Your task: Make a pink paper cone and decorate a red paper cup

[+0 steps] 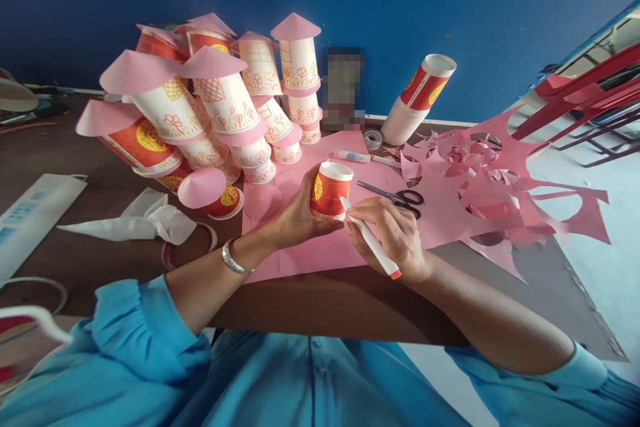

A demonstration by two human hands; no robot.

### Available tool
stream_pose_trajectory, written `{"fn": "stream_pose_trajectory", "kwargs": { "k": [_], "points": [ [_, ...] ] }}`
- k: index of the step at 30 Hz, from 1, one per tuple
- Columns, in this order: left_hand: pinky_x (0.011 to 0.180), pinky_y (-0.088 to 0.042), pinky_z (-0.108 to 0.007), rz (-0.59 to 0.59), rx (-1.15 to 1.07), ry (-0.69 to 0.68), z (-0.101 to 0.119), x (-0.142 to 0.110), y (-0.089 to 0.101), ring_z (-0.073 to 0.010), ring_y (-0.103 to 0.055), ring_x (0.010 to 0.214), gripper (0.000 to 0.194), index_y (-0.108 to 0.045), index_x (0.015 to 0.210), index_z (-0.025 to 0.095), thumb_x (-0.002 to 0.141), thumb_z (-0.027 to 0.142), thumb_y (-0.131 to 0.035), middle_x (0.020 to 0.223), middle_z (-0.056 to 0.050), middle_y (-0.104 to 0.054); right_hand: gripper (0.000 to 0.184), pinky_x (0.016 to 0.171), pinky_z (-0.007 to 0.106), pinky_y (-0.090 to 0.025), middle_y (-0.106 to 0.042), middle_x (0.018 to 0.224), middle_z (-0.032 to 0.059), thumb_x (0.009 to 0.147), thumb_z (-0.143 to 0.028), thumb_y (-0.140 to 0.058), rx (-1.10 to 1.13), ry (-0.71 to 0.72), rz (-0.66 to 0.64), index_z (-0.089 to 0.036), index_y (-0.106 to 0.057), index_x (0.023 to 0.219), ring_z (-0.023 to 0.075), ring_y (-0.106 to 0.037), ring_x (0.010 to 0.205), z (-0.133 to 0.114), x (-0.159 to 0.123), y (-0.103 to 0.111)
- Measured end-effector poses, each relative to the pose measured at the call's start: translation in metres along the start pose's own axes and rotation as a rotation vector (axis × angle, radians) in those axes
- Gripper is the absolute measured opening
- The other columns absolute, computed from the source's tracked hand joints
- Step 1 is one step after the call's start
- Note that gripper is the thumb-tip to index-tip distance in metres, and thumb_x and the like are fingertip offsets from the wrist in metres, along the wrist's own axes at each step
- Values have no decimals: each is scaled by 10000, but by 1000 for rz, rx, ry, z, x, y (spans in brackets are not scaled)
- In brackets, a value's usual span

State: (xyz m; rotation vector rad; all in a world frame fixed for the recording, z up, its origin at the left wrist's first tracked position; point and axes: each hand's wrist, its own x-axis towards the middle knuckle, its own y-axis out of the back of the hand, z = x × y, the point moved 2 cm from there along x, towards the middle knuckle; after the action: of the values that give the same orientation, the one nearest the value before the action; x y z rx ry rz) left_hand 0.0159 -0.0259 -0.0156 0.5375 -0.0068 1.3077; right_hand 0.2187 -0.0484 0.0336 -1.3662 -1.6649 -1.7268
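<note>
A red paper cup [334, 188] with yellow print and a white rim is held by my left hand [295, 213], mouth upward. Faint lines show on its red side, and a patterned white band is at its base. My right hand [393, 233] is closed around a white marker [373, 243] with an orange end, its tip at the cup's side. Under both hands lies a pink paper sheet [310, 260]. Black-handled scissors [395, 199] rest partly open on it, right of the cup, with a glue stick [351, 156] behind.
Cup towers with pink cone roofs [215, 87] crowd the left back. A tilted stack of cups [417, 100] stands by the blue wall, near a tape roll [373, 139]. Pink paper scraps [480, 167] cover the right. A power strip [43, 213] and white plastic bag [145, 220] lie left.
</note>
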Motion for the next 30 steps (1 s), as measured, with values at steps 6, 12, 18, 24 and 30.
{"fn": "stream_pose_trajectory", "kwargs": {
  "k": [6,12,18,24,30],
  "points": [
    [1046,-682,-548,-20,83,-117,3,0,-1,-370,-711,1271,882,-390,1546,220,892,592,-852,1451,-177,-639,210,677,316,-639,-812,909,42,1045,-120,-681,-45,42,-37,-221,-605,1212,197,-781,738,-5,-2,-6],
    [1019,-673,-513,-68,75,-128,5,-1,-1,-330,-708,1210,815,-390,1504,239,915,560,-852,1413,-145,-653,232,687,310,-631,-804,925,49,1039,-109,-690,-69,37,-79,-210,-617,1235,196,-780,754,-4,-3,-6],
    [1021,-684,-562,-14,71,-129,-2,-1,0,-358,-705,1260,855,-366,1535,257,900,557,-853,1456,-170,-621,246,688,309,-635,-803,903,40,1027,-89,-676,-60,17,-38,-217,-615,1227,202,-783,752,0,-4,-6],
    [943,-718,-558,22,-24,5,-1,1,-2,-317,-728,1131,836,-438,1465,291,824,575,-894,1323,-109,-646,209,640,288,-598,-797,876,20,1032,-91,-662,-59,-25,-14,-241,-617,1171,183,-760,697,4,-3,-3],
    [995,-706,-559,23,-51,7,-1,2,0,-322,-724,1183,818,-455,1457,299,812,518,-907,1335,-99,-662,195,654,295,-599,-782,863,10,1024,-105,-655,-66,-55,-15,-257,-640,1145,195,-768,725,9,-5,-2]
  ]
}}
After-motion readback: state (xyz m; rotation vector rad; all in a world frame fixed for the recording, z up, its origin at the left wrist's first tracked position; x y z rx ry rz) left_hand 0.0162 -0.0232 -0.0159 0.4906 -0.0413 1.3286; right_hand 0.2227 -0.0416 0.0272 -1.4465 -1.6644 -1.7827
